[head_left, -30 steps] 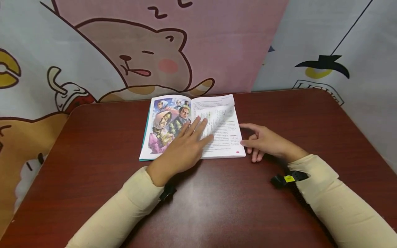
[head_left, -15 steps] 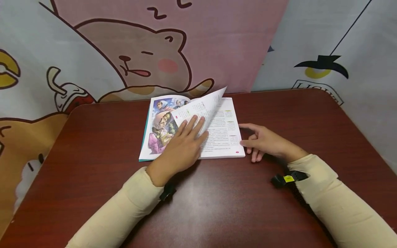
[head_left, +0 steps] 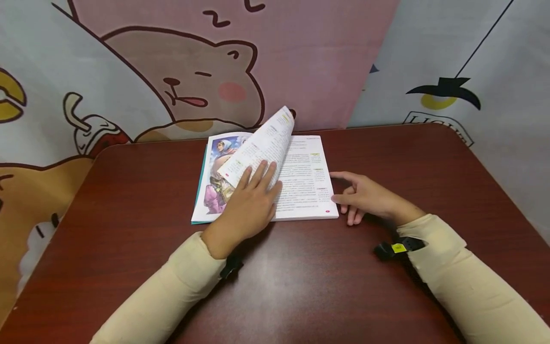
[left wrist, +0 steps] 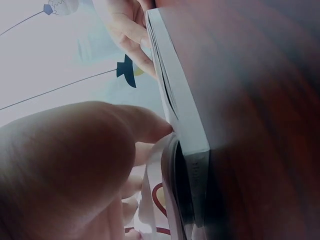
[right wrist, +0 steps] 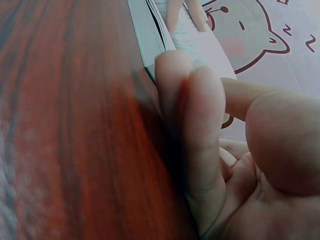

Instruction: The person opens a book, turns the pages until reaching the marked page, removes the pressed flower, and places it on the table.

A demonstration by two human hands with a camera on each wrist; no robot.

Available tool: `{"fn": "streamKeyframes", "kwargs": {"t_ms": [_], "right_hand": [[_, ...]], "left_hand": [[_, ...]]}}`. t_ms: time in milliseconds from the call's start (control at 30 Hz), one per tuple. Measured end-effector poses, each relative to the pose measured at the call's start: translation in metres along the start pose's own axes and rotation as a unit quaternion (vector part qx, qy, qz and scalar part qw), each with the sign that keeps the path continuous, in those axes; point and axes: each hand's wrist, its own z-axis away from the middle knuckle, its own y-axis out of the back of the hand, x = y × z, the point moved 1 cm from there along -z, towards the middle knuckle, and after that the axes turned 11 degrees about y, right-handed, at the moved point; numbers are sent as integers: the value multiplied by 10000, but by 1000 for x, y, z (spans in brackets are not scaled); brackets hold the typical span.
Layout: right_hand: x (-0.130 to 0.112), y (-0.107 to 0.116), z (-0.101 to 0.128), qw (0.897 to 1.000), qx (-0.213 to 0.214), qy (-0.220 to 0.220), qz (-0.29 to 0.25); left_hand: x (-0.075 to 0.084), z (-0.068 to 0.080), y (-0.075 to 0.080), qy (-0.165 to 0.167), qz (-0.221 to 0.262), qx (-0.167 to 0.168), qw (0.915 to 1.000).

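Note:
An open book (head_left: 307, 186) lies flat near the far side of the dark red table (head_left: 301, 277). Its left page (head_left: 212, 186) carries a coloured picture, and its right page is text. My left hand (head_left: 258, 184) lies over the middle of the book, straight fingers pressing on a text page (head_left: 266, 141) that stands arched above the spine. My right hand (head_left: 356, 196) rests on the table with relaxed fingers touching the book's right edge. In the left wrist view the book's page block (left wrist: 182, 105) shows edge-on beside my left hand (left wrist: 75, 165). In the right wrist view my right fingers (right wrist: 200, 130) lie against the book's corner (right wrist: 147, 35).
A cartoon-printed cloth backdrop (head_left: 206, 71) hangs close behind the table's far edge. The table's rounded corners are at the far left (head_left: 105, 148) and far right (head_left: 455, 126). Bare tabletop stretches to either side of the book and in front of it.
The right-hand page has lifted off the book and swung up and leftward under my left fingers, covering more of the picture page. My right hand has stayed put.

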Motion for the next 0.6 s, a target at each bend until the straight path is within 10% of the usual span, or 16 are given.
{"fn": "streamKeyframes", "kwargs": {"t_ms": [600], "right_hand": [[1, -1, -2, 10000, -1, -70, 15]], "left_hand": [[-2, 2, -1, 109, -207, -349, 9991]]}}
